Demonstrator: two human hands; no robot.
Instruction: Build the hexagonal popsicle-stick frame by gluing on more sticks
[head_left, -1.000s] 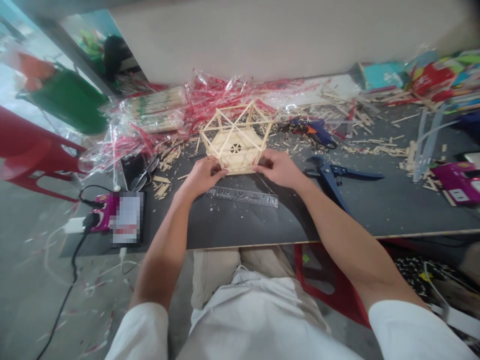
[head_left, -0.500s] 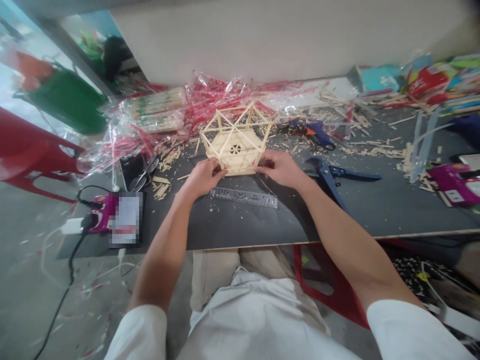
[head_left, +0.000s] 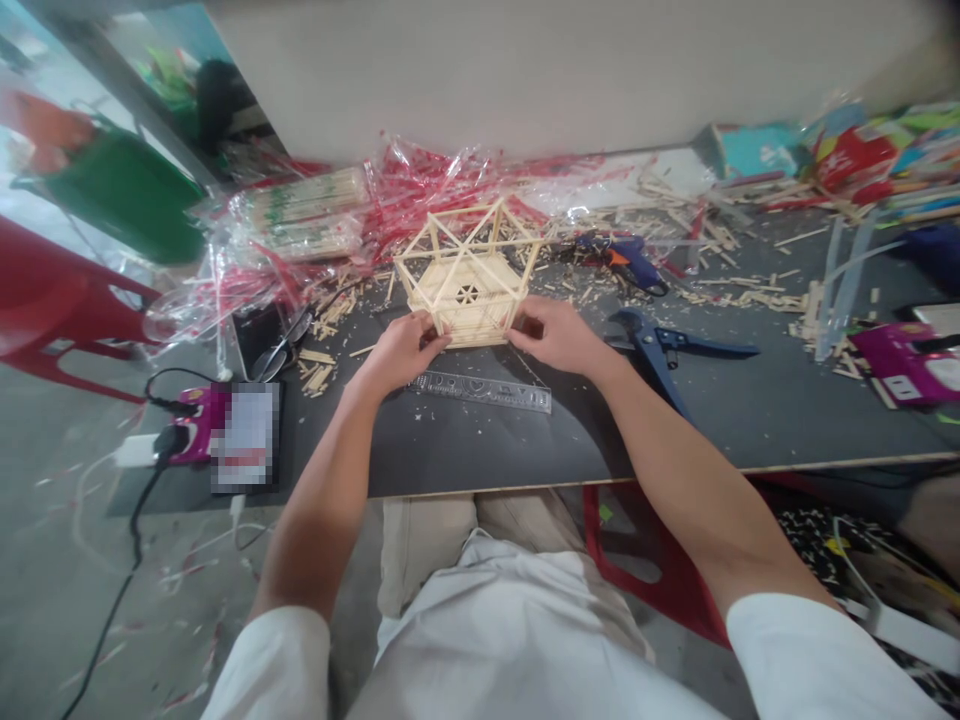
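A hexagonal basket-like frame of pale wooden sticks [head_left: 469, 280] stands on the dark tabletop [head_left: 750, 410]. My left hand [head_left: 401, 350] grips its near left corner with fingers pinched together. My right hand [head_left: 551, 335] holds the near right corner, fingers curled against the sticks. A clear plastic ruler [head_left: 480, 390] lies flat just in front of both hands.
Blue-handled cutters [head_left: 664, 350] lie right of my right hand; a blue glue gun [head_left: 630, 258] sits behind them. Red-and-clear plastic wrappers and stick packs [head_left: 315, 215] pile at the back left. Eyeglasses [head_left: 281, 340], a pink box [head_left: 896, 362] and stick scraps lie around.
Both hands keep their hold on the stick frame. The view has shifted slightly, and the frame sits a little further left and higher in the picture.
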